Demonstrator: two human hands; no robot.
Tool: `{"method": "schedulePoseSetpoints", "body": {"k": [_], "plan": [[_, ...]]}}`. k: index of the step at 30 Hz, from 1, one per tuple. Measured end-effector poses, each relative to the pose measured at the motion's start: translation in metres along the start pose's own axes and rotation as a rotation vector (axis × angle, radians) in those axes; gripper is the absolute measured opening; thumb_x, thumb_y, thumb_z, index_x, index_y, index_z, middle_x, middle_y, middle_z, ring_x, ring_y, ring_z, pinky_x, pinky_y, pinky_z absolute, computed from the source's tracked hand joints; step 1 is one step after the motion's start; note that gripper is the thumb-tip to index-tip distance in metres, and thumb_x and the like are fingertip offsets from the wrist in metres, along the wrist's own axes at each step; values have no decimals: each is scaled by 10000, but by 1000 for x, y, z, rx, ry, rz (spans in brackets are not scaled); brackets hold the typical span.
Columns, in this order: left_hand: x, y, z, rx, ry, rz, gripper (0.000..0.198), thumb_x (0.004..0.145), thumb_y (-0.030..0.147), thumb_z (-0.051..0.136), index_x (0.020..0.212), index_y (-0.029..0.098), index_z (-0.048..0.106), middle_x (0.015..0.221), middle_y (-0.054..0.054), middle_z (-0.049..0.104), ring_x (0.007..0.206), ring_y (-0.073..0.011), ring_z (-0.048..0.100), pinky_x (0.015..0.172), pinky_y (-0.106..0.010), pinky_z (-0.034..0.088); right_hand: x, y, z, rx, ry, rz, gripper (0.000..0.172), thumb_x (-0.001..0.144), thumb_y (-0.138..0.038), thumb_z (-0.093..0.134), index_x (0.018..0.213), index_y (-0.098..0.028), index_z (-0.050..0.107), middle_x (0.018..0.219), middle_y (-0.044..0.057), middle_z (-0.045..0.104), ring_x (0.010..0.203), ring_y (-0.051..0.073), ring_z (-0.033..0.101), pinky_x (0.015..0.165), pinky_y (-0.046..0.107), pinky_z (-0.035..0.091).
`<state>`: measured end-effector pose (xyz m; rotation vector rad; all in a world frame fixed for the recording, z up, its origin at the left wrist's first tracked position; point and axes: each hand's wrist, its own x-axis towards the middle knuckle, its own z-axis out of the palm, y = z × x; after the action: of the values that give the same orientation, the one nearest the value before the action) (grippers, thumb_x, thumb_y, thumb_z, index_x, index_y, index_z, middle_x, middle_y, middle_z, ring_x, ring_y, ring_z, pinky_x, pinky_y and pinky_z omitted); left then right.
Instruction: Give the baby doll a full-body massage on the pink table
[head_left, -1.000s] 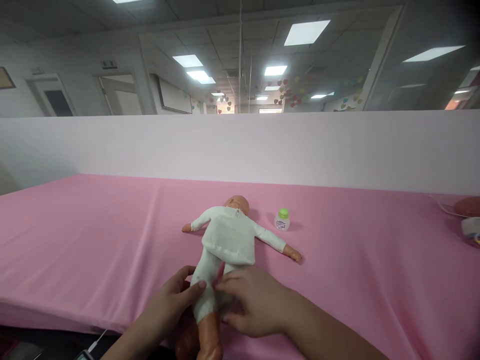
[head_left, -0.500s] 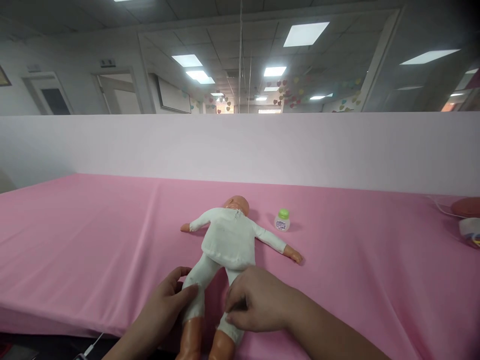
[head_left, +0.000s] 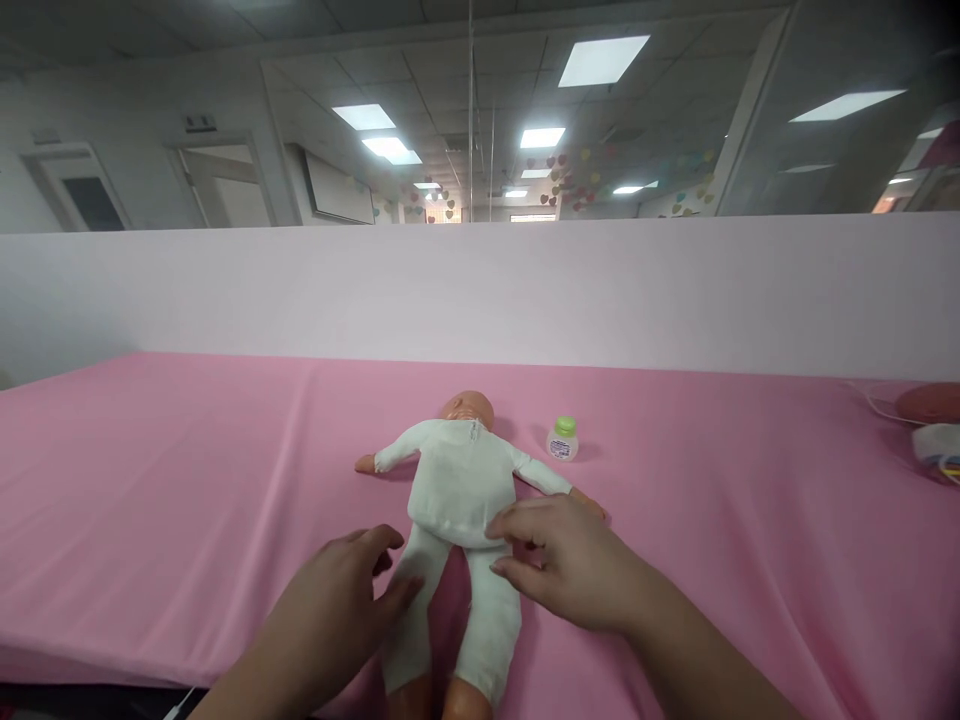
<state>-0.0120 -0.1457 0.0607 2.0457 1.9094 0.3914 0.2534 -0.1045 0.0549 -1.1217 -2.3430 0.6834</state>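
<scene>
Nearest the camera, the left hand [head_left: 341,590] lay at about seven o'clock from the middle of the doll [head_left: 457,490]. Its fingers [head_left: 375,545] were loosely spread and the thumb was pressed against the outer side of the doll's left-lying trouser leg — touching it, not gripping it. The right hand [head_left: 570,565] sat at about four o'clock, its fingers [head_left: 517,525] half curled. The fingertips met the hem of the white shirt and the top of the other leg, but whether they pinched any cloth could not be told.

The doll lay face-down on the pink sheet [head_left: 187,470], with its long axis running from six o'clock at the feet to twelve o'clock at the head. So it stretched straight away from both hands, its legs between them and its arms flung out toward ten and four. Both hands were at the lower body — the right reached a little farther up, to the waist, and the left stayed lower on the leg.

Beyond the doll's head, at roughly one o'clock, stood a small bottle with a green cap [head_left: 563,439], well apart from either hand. Farther still, a pale partition [head_left: 480,290] closed off the bed.
</scene>
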Motion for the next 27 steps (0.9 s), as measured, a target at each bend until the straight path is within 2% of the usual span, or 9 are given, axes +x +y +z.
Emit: {"method": "schedulePoseSetpoints", "body": {"k": [3, 5, 7, 13, 19, 20, 22, 24, 27], "plan": [[8, 11, 7, 93, 112, 262, 376, 972, 336, 491, 1267, 262, 713, 1308, -78, 732, 1121, -289, 714, 914, -413, 548, -1, -2, 1, -73, -1, 37, 446, 899, -357, 679, 1337, -271, 695, 1282, 60, 743, 1148, 275, 687, 956, 373, 512], [15, 15, 17, 169, 94, 452, 483, 932, 216, 490, 1383, 228, 663, 1429, -88, 671, 1296, -295, 638, 1085, -456, 494, 0, -3, 6, -82, -55, 28, 501, 918, -357, 639, 1407, -248, 638, 1404, 80, 681, 1261, 293, 643, 1025, 392, 499], [24, 16, 28, 237, 50, 545, 543, 901, 162, 488, 1423, 170, 640, 1482, -118, 627, 1387, -311, 571, 1174, -500, 431, 1, -3, 13, -92, -98, 33, 490, 933, -347, 601, 1411, -242, 625, 1406, 86, 678, 1265, 294, 646, 1043, 403, 495], [40, 3, 49, 174, -12, 570, 467, 968, 258, 498, 1388, 182, 687, 1458, -137, 637, 1345, -349, 609, 1174, -526, 449, 7, 2, 28, -104, -129, 72, 484, 904, -373, 617, 1373, -256, 646, 1367, 96, 698, 1211, 332, 671, 1030, 444, 489], [44, 2, 36, 104, -17, 533, 483, 914, 200, 540, 1369, 219, 699, 1406, -97, 683, 1290, -357, 650, 1117, -538, 498, 15, 3, 31, -103, -59, 98, 256, 905, -367, 610, 1090, -248, 740, 1078, 48, 788, 982, 279, 731, 864, 379, 524], [46, 2, 34, 106, 3, 534, 495, 911, 195, 540, 1383, 219, 689, 1415, -95, 677, 1301, -354, 642, 1116, -538, 499, 16, 4, 31, -93, -25, 100, 272, 911, -366, 606, 1116, -252, 745, 1107, 46, 788, 1005, 274, 730, 884, 380, 527], [51, 0, 31, 126, 48, 554, 528, 917, 194, 532, 1432, 212, 645, 1462, -94, 641, 1358, -342, 598, 1142, -539, 478, 19, 7, 31, -82, 60, 105, 403, 926, -389, 605, 1288, -244, 710, 1300, 64, 740, 1186, 288, 686, 1014, 405, 510], [58, -1, 32, 152, 86, 567, 555, 928, 212, 536, 1480, 197, 595, 1519, -98, 587, 1420, -333, 538, 1176, -544, 444, 21, 12, 32, -81, 105, 118, 596, 936, -447, 608, 1481, -208, 584, 1514, 89, 598, 1401, 305, 551, 1166, 434, 426], [68, -3, 38, 184, 82, 565, 576, 939, 243, 547, 1510, 166, 555, 1556, -117, 542, 1456, -331, 495, 1200, -549, 418, 24, 18, 38, -72, 52, 145, 729, 934, -515, 611, 1571, -188, 474, 1618, 101, 469, 1501, 311, 438, 1241, 453, 351]]}}
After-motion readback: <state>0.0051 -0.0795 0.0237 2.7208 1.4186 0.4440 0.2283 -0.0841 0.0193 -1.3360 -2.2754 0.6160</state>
